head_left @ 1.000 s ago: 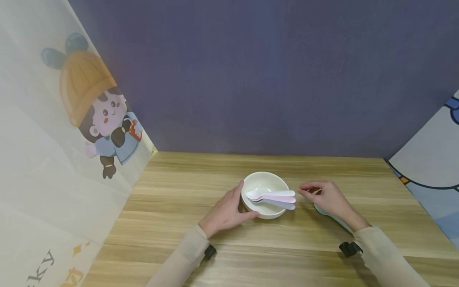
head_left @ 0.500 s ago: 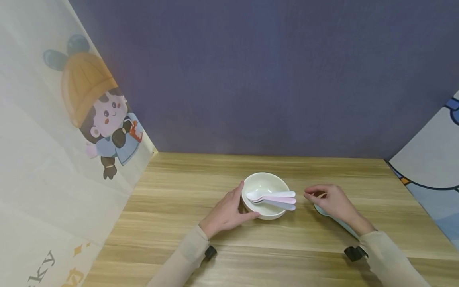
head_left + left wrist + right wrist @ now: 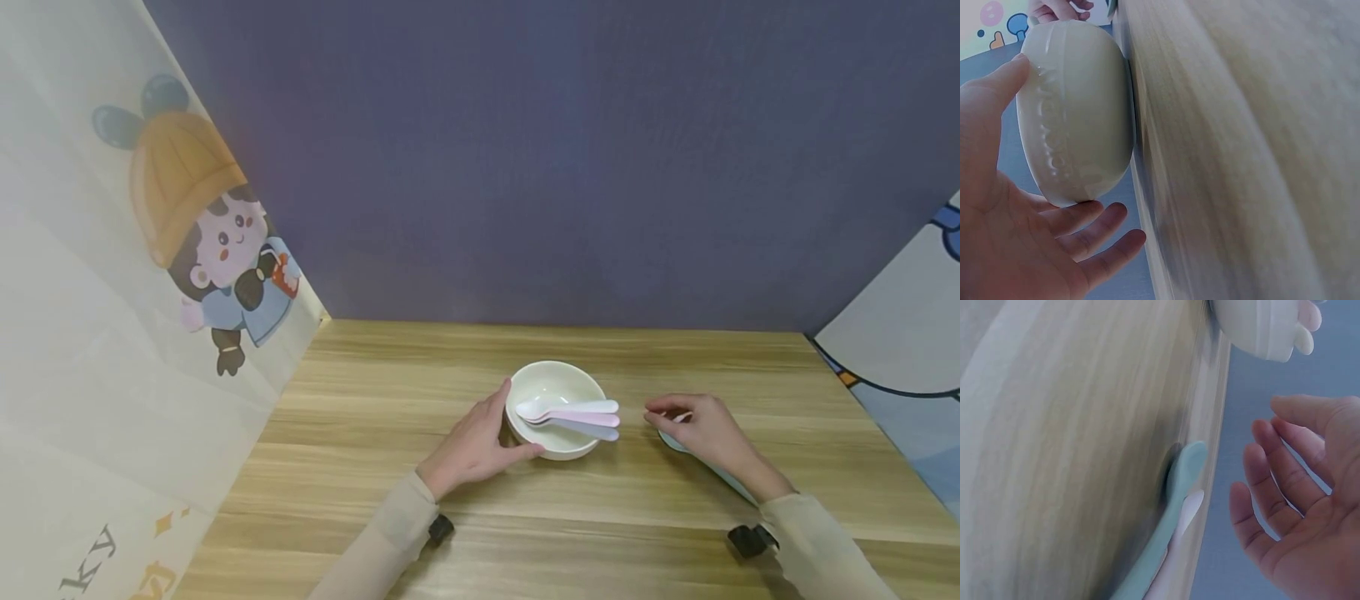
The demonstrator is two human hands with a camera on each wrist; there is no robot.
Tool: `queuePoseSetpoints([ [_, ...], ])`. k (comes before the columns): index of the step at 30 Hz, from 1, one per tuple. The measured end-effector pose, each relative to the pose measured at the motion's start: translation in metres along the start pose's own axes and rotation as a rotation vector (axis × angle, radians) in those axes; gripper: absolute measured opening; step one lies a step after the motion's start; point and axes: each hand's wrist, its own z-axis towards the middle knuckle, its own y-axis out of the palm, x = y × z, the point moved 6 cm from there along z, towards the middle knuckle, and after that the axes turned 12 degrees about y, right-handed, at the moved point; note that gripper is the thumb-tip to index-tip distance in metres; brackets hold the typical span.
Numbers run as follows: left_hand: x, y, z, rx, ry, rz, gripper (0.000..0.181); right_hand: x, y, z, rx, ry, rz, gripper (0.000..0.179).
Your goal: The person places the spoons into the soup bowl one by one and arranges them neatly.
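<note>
My left hand (image 3: pixel 476 442) grips the side of a cream bowl (image 3: pixel 551 454) standing on the table; the left wrist view shows the thumb on one side of its wall and fingers on the other. Inside the bowl lie a white spoon (image 3: pixel 600 406), a pink spoon (image 3: pixel 592 417) and a grey-purple spoon (image 3: pixel 596 431), handles over the right rim. To the right, my right hand (image 3: pixel 705 429) hovers with loosely bent fingers and nothing between them. Beneath it, partly hidden in the head view, lie a teal spoon (image 3: pixel 1175 506) and another white spoon (image 3: pixel 1179 544), side by side.
The wood-grain table (image 3: pixel 360 400) ends at a dark blue panel (image 3: pixel 555 167) at the back. A pale wall with a cartoon figure (image 3: pixel 225 242) stands on the left, and a printed panel (image 3: pixel 892 333) on the right.
My right hand has drawn back from the spoon handles at the bowl, moving right and slightly toward me. The left hand and the bowl stay in place.
</note>
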Motion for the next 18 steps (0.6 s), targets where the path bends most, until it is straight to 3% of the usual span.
queuePoseSetpoints([
  [18, 0.001, -0.001, -0.001, 0.007, 0.003, 0.003, 0.120, 0.018, -0.005, -0.009, 0.024, 0.010, -0.027, 0.021],
])
